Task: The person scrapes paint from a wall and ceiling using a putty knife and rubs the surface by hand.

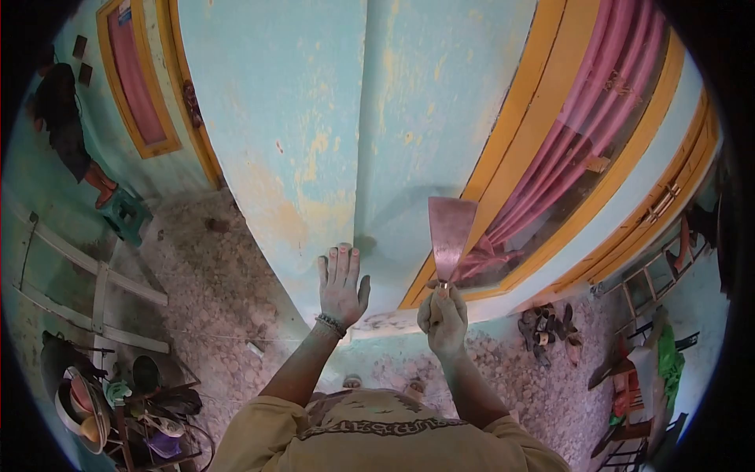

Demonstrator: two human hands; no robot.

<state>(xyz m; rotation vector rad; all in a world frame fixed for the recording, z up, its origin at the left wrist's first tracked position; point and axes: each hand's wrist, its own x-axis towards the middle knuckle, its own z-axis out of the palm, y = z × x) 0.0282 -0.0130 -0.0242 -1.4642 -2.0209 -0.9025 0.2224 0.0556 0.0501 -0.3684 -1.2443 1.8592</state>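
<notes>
Landmark: light-blue wall [314, 118] with yellowish patches. Right hand [447, 318] closed around the handle of a scraper [452, 234], blade pointing up, in front of the wall's right part beside the orange window frame [515, 149]; left hand [340, 287] open, fingers extended, at the wall's lower part, contact unclear. Sandals [544, 330] lie on the floor [503, 362], right of the wall's base; green stool [124, 214] well left of it.

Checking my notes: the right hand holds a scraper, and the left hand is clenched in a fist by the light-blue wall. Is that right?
Not quite: the head view shows the left hand open, fingers extended, not in a fist. It is by the light-blue wall, and the right hand does hold a scraper.
</notes>
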